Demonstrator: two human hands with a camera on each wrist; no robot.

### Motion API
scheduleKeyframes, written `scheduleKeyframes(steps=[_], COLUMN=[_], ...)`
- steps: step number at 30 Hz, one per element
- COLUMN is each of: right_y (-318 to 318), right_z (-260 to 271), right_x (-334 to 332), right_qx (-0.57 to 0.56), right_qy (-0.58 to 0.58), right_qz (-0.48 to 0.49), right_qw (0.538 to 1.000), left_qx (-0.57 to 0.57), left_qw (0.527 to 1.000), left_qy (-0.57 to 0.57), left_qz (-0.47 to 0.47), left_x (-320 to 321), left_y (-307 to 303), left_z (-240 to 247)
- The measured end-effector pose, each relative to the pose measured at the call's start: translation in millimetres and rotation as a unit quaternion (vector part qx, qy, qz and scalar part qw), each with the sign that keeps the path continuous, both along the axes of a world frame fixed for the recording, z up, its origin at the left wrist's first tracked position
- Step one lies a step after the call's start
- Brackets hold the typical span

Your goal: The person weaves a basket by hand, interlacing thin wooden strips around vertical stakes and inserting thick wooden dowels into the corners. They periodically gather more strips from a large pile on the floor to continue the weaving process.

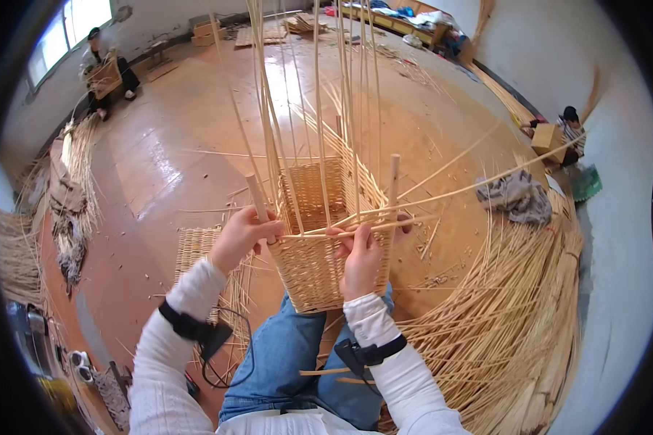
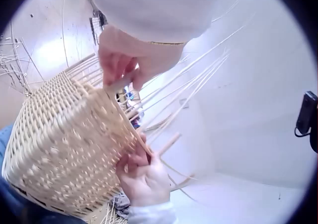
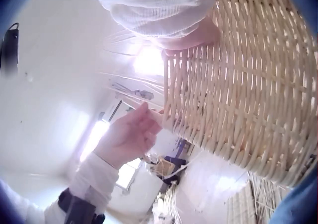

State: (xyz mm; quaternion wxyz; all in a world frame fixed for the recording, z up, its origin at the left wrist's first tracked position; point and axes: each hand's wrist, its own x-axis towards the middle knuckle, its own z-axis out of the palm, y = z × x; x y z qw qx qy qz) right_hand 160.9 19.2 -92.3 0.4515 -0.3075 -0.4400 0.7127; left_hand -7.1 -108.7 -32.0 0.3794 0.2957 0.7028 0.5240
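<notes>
A rectangular wicker basket stands between the knees, tall thin stakes rising from its rim and a thick peg at each near corner. The left hand grips the left peg at the rim; the left wrist view shows this hand above the basket. The right hand pinches pale rods at the near rim, close to the right peg. In the right wrist view the woven wall hides most of the right hand.
Long loose rods are heaped at the right. A grey cloth lies above them. A woven panel is on the floor left of the basket. Two people sit farther off, one at the back left, one at the right. Rods stick out rightward.
</notes>
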Motion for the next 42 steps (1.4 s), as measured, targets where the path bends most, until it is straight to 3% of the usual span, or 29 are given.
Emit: scheduleKeyframes(steps=[1, 2, 3, 4, 5, 6, 7, 9, 11, 16, 19, 21, 22, 24, 26, 28, 30, 31, 33, 34, 35, 37, 38, 40, 42], right_y=[-10, -22, -30, -35, -43, -53, -58, -54, -33, 6, 0, -1, 2, -15, -22, -26, -24, -19, 3, 9, 19, 31, 11, 33, 42], right_z=[-4, -5, -7, -9, -11, -12, -10, 0, 18, 48, 76, 95, 101, 125, 114, 130, 145, 143, 125, 119, 114, 117, 153, 148, 93], right_x=[-5, -9, -12, -14, -12, -8, -5, 7, 39, 61, 52, 36, 20, -8, -57, -72, -68, -70, -76, -87, -92, -101, -82, -57, -27], right_qx=[0.008, 0.029, 0.028, 0.033, 0.039, 0.04, 0.026, 0.019, 0.172, 0.156, 0.175, 0.299, 0.498, 0.663, 0.687, 0.713, 0.656, 0.656, 0.657, 0.626, 0.627, 0.605, 0.438, 0.449, 0.409], right_qy=[0.013, 0.021, 0.024, 0.009, -0.011, -0.012, 0.006, 0.022, -0.015, -0.05, -0.158, -0.275, -0.317, -0.334, -0.318, -0.295, -0.447, -0.446, -0.425, -0.412, -0.409, -0.198, -0.135, -0.199, -0.091], right_qz=[0.005, 0.007, 0.012, 0.016, 0.021, 0.027, 0.027, 0.023, 0.05, 0.055, 0.08, 0.121, 0.076, 0.067, 0.072, 0.084, 0.131, 0.132, 0.045, 0.07, 0.065, 0.005, 0.091, 0.114, -0.02], right_qw=[1.0, 0.999, 0.999, 0.999, 0.999, 0.999, 0.999, 0.999, 0.984, 0.985, 0.968, 0.906, 0.804, 0.666, 0.65, 0.631, 0.594, 0.594, 0.621, 0.658, 0.66, 0.771, 0.884, 0.863, 0.908], left_qx=[0.002, 0.07, 0.135, 0.205, 0.203, 0.124, 0.045, 0.056, 0.06, 0.115, 0.128, 0.142, 0.163, 0.194, 0.127, 0.145, 0.143, 0.143, 0.125, 0.128, 0.126, 0.125, 0.159, 0.185, 0.176], left_qw=[1.0, 0.981, 0.927, 0.947, 0.946, 0.983, 0.991, 0.991, 0.99, 0.984, 0.984, 0.982, 0.976, 0.969, 0.97, 0.967, 0.966, 0.966, 0.964, 0.964, 0.966, 0.965, 0.958, 0.948, 0.948], left_qy=[0.003, 0.124, 0.241, 0.129, 0.129, 0.004, -0.117, -0.121, -0.127, -0.128, -0.097, -0.09, -0.08, -0.067, 0.023, 0.026, 0.012, 0.012, 0.02, 0.025, 0.01, -0.003, -0.042, -0.094, -0.102], left_qz=[0.008, 0.134, 0.253, 0.212, 0.218, 0.133, 0.039, 0.027, 0.011, 0.042, 0.077, 0.088, 0.116, 0.137, 0.204, 0.21, 0.216, 0.217, 0.232, 0.23, 0.228, 0.232, 0.236, 0.243, 0.245], left_x=[6, 14, 18, 28, 36, 41, 41, 39, 40, 58, 61, 66, 70, 76, 83, 84, 78, 78, 81, 82, 85, 77, 73, 70, 69], left_y=[-15, -29, -39, -35, -27, -17, -9, -9, -9, -12, -7, 0, 5, 13, 16, 14, 8, 10, 14, 15, 15, 20, 21, 22, 25], left_z=[-9, -22, -33, -39, -39, -36, -33, -46, -50, -58, -61, -73, -79, -78, -73, -70, -61, -61, -62, -61, -62, -62, -66, -69, -74])
